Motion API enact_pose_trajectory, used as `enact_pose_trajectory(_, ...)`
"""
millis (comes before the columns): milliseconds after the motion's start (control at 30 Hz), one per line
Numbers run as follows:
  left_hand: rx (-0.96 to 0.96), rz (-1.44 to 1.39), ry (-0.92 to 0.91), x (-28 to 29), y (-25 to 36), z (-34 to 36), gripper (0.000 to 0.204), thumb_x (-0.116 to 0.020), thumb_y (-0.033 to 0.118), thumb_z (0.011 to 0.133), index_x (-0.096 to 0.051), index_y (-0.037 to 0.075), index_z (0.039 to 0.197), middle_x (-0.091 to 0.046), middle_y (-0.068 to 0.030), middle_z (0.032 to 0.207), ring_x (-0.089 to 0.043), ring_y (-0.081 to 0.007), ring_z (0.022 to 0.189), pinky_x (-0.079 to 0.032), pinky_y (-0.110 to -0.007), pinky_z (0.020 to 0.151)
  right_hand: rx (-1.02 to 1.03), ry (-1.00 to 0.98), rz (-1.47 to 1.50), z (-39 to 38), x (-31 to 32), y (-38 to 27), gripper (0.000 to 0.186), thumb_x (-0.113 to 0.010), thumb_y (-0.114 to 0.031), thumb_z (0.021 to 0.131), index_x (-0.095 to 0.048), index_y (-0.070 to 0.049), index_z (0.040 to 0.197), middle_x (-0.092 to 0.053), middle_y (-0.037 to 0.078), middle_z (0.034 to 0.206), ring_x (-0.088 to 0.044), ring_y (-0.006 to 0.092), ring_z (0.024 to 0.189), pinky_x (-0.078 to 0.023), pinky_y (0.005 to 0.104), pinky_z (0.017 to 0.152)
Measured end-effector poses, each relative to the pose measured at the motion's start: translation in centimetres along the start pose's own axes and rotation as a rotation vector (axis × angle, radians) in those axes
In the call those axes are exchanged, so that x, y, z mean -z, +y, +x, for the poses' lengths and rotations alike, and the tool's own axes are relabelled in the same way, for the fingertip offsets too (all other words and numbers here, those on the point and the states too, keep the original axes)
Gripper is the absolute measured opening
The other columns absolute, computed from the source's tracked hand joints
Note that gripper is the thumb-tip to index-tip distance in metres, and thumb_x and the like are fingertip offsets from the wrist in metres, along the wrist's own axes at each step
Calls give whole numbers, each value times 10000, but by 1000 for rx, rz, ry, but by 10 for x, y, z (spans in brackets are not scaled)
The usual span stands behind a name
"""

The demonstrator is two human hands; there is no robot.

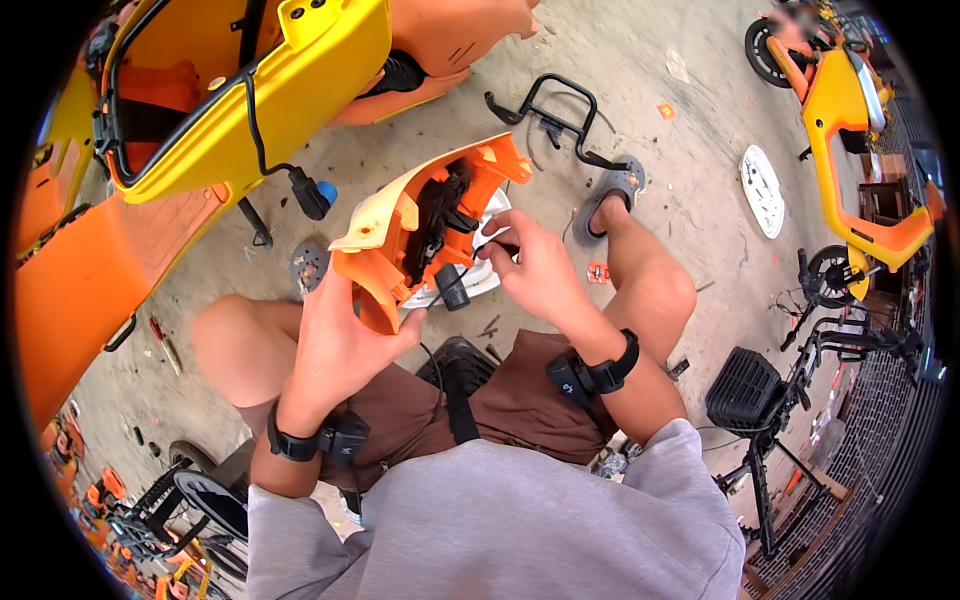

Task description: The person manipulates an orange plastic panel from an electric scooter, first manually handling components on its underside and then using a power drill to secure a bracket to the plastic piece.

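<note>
My left hand (340, 345) grips the lower left end of an orange plastic fairing (378, 218), holding it tilted above my lap. Its hollow side faces right and shows a black mechanism (438, 222) fixed inside. At that open side my right hand (540, 280) has thumb and forefinger closed on a thin black cable (478, 252). A small black box-shaped part (452, 288) hangs just below the fairing. Behind it, a white plastic piece (492, 212) is partly hidden by the fairing and my hand.
A yellow and orange vehicle body (210, 135) stands close on the left, with a black lead and plug (308, 193) dangling. Ahead lies a black tubular frame (560, 110). On the right are a white oval panel (761, 192), a yellow scooter (825, 130) and a black basket (748, 390).
</note>
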State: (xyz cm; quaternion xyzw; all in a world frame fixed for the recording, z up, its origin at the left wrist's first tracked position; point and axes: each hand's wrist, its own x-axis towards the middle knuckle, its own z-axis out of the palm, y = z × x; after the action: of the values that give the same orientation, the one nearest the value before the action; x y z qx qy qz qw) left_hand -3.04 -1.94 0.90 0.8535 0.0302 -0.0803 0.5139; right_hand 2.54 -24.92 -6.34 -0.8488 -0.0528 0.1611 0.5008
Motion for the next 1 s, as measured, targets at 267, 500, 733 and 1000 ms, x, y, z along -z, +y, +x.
enact_pose_trajectory(267,-12,32,-27,1,1,4,572,-778,112,689,-519,-12,1183,-686,-162,957,-697,-307,868,-550,-358,769,-37,-103,-22,0,25,4,270,-650,-80,855,-545,-29,1099,-699,102,766,-660,181,697,-494,318,655)
enact_pose_trajectory(500,52,0,-151,3,5,0,513,-731,86,698,-530,-17,1159,-680,-167,888,-692,-324,825,-550,-364,744,-229,-216,-180,8,49,0,300,-527,-161,913,-576,2,1159,-694,190,852,-673,281,733,-500,388,669)
enact_pose_trajectory(733,-132,199,-146,3,3,0,621,-690,40,694,-500,14,1285,-673,-198,913,-655,-406,890,-545,-406,763,-326,-100,200,9,60,15,354,-463,-245,992,-572,-9,1233,-691,113,804,-621,116,629,-450,284,570)
enact_pose_trajectory(1000,-196,260,-53,5,-4,4,751,-711,-7,632,-476,92,1339,-646,-212,1069,-628,-426,946,-537,-439,796,-268,45,411,7,64,-1,401,-487,-323,1012,-539,-59,1309,-686,53,713,-608,65,644,-374,211,535)
